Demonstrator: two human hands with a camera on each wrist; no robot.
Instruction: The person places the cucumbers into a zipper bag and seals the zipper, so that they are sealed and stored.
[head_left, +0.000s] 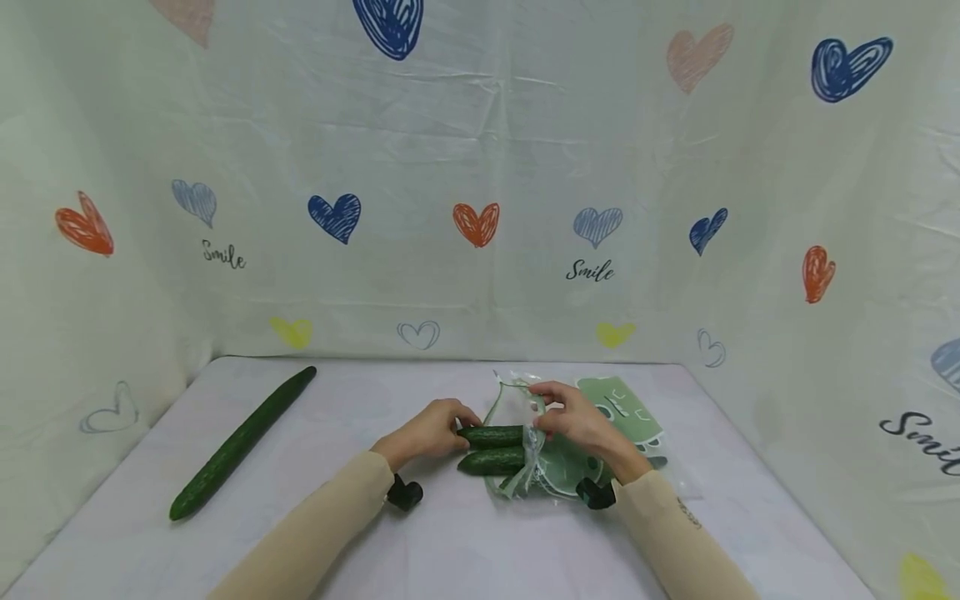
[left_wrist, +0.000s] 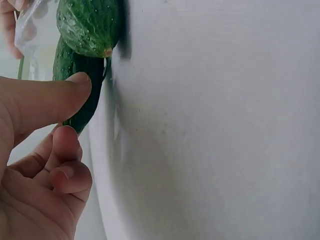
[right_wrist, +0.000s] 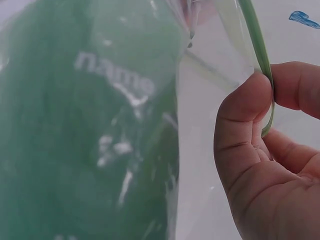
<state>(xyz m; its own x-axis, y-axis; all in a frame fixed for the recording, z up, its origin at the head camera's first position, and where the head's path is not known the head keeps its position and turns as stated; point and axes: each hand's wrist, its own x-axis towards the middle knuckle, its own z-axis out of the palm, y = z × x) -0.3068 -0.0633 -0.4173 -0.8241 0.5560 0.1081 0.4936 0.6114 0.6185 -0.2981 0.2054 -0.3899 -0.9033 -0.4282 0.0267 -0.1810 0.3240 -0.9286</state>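
My left hand (head_left: 433, 432) pinches the end of a short cucumber (head_left: 491, 437) between thumb and fingers. A second cucumber (head_left: 491, 461) lies beside it, nearer to me. The far ends of both are inside the mouth of a clear zip bag (head_left: 534, 454) with a green printed design. In the right wrist view, the thumb and forefinger of my right hand (right_wrist: 265, 140) pinch the bag's green zip edge (right_wrist: 257, 42). Seen from the head, the right hand (head_left: 577, 421) is over the far side of the bag's mouth.
One long cucumber (head_left: 243, 446) lies slanted on the left part of the white table (head_left: 360, 396). A pale curtain (head_left: 420, 283) printed with hearts hangs behind and along both sides. The bag's printed part (head_left: 622, 408) lies flat to the right.
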